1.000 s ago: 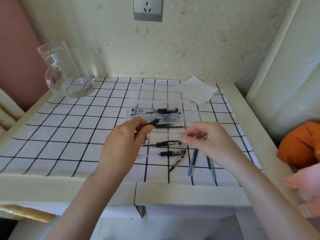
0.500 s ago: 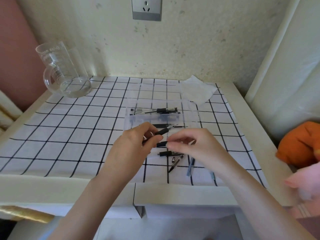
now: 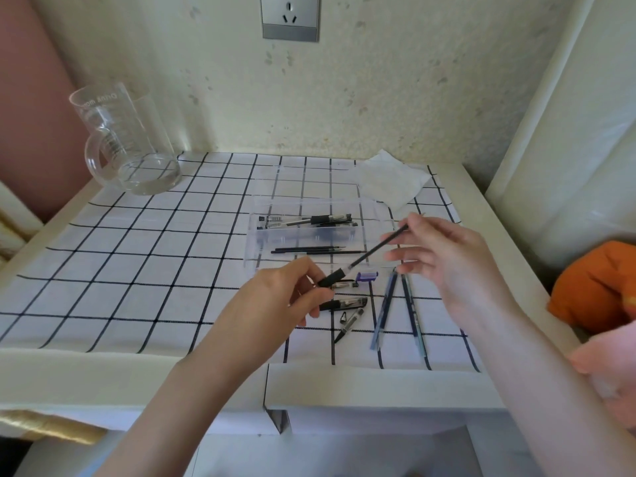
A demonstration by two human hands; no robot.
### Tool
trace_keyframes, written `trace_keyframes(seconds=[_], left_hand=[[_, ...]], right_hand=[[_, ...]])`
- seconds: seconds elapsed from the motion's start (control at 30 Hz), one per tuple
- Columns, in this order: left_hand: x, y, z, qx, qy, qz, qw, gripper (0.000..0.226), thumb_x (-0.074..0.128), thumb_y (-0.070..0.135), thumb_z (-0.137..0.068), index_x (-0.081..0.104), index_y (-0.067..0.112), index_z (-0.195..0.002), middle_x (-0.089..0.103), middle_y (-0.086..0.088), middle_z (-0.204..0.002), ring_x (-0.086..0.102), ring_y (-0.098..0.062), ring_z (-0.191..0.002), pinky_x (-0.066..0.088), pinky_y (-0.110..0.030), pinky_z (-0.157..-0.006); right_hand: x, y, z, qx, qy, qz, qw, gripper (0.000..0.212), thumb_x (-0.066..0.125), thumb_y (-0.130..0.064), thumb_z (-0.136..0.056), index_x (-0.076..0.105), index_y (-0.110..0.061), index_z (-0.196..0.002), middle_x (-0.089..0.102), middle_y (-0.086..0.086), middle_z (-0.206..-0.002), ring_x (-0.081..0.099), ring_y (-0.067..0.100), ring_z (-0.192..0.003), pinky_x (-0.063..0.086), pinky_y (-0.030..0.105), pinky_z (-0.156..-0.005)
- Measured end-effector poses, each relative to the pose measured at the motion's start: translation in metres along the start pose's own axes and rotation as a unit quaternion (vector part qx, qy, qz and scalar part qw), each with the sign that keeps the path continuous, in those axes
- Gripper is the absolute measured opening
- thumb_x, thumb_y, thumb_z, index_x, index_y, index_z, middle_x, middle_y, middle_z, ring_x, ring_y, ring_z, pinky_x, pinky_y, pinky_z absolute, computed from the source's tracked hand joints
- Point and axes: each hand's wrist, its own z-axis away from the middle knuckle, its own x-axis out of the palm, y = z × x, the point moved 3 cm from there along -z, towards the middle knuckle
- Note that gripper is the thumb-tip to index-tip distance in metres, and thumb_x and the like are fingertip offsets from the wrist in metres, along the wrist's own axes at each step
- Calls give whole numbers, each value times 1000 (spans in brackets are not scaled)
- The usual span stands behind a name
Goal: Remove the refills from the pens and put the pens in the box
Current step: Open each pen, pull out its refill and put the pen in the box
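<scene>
While the left hand [image 3: 275, 297] pinches a pen barrel [image 3: 332, 277] by its black grip, the right hand [image 3: 444, 249] grips the refill [image 3: 378, 247] half drawn out. The clear box [image 3: 261, 246] holds some pens — several pens [image 3: 344, 302] and two blue ones [image 3: 385, 311] wait on the cloth.

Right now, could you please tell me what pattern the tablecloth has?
The tablecloth is white with a dark grid of thin lines, clearest in the head view.
</scene>
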Motion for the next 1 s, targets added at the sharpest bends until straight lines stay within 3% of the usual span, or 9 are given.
trace_keyframes(seconds=[0.1,0.23,0.4,0.53,0.63,0.73,0.83,1.0], left_hand=[[2,0,1,0,-36,-59,998,9,57,39,-87,52,35,-81,64,13,-67,58,2,-58,44,-12,-58],[5,1,1,12,-66,-116,991,6,55,42,-88,50,40,-86,62,17,-68,55,8,-56,36,-9,-54],[7,1,2,17,-79,-129,988,9,54,43,-88,53,36,-95,61,18,-68,55,6,-57,39,-11,-57],[8,1,3,12,-91,-119,989,14,53,42,-89,55,33,-100,63,15,-71,64,-9,-65,53,-27,-69],[8,-1,3,16,-97,-123,987,14,52,41,-89,55,33,-100,64,15,-72,66,-14,-66,54,-30,-69],[8,-2,3,18,-101,-129,986,14,52,41,-89,54,33,-101,64,15,-72,66,-13,-67,54,-28,-69],[9,-3,3,18,-107,-134,985,14,53,40,-90,55,32,-102,63,16,-72,65,-13,-67,54,-27,-69],[8,-1,3,29,-104,-141,984,16,52,40,-90,55,31,-103,63,15,-73,65,-11,-67,53,-26,-69]], right_hand=[[-17,-5,-7,-36,74,55,995,19,54,-15,-94,62,-6,-79,63,7,-60,60,15,-46,49,22,-44],[-27,4,-13,30,38,175,983,18,53,-7,-91,61,-1,-76,59,12,-56,54,16,-40,44,22,-38],[-33,24,-18,61,16,341,938,21,51,-4,-90,61,9,-77,61,15,-51,54,22,-38,45,23,-38],[-31,28,-19,59,-1,402,914,28,58,-16,-91,63,7,-76,66,16,-55,56,20,-38,46,22,-40],[-30,25,-19,24,11,429,903,24,58,-20,-91,64,1,-82,68,17,-61,57,22,-45,48,26,-48],[-22,13,-19,-76,39,435,896,17,54,-14,-91,65,-4,-83,66,11,-68,55,17,-53,48,30,-57],[-1,6,-12,-173,-2,434,884,15,53,-18,-93,66,-13,-88,66,-1,-80,56,8,-72,42,14,-66],[29,26,-18,-242,-110,535,802,31,41,-27,-98,65,-13,-110,66,-3,-106,44,16,-107,31,26,-87]])
